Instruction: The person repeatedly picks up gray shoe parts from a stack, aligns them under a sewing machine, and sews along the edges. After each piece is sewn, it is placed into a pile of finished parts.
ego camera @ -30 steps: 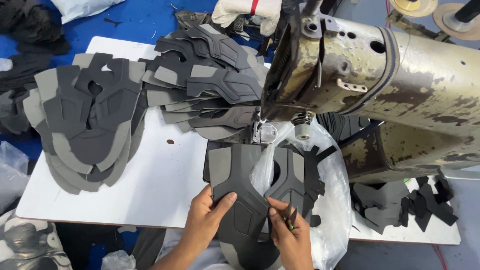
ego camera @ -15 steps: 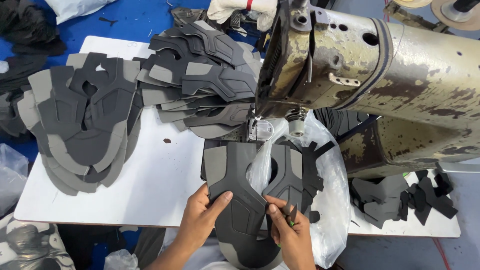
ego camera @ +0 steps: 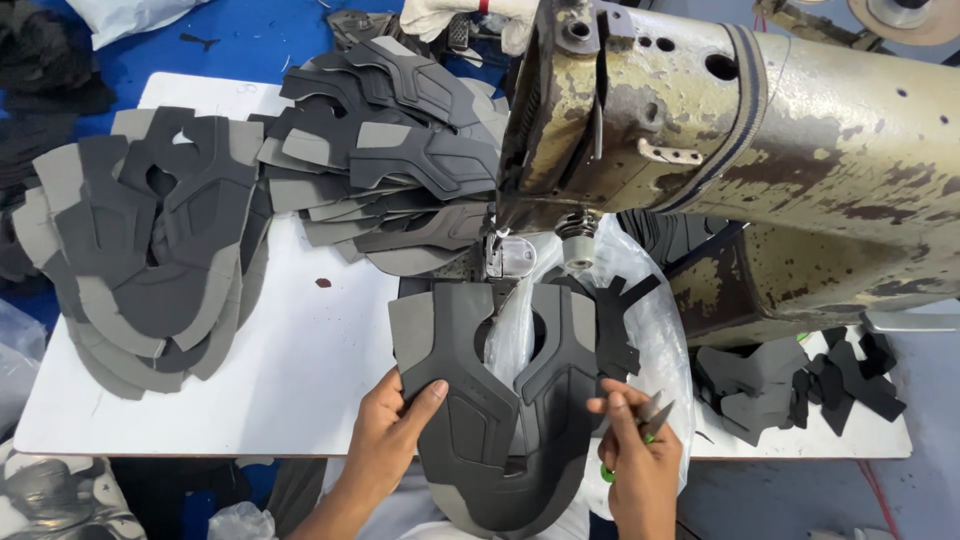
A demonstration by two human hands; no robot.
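At far left a pile of grey cut pieces [ego camera: 150,250] overhangs the white surface [ego camera: 300,370], partly cut off. Lower centre, the left hand [ego camera: 385,440] presses flat, fingers open, on a grey shoe upper [ego camera: 480,400] below the needle, its lower end hidden. The right hand [ego camera: 640,460] pinches the upper's right edge, clenching green-handled snips [ego camera: 648,420]; clear plastic [ego camera: 650,310] lies beneath the sewing machine [ego camera: 750,130].

A shoe-making workshop: a worn industrial sewing machine [ego camera: 740,150] stands on a white worktable [ego camera: 300,370], with cut grey shoe uppers [ego camera: 150,250] stacked toward its left edge.
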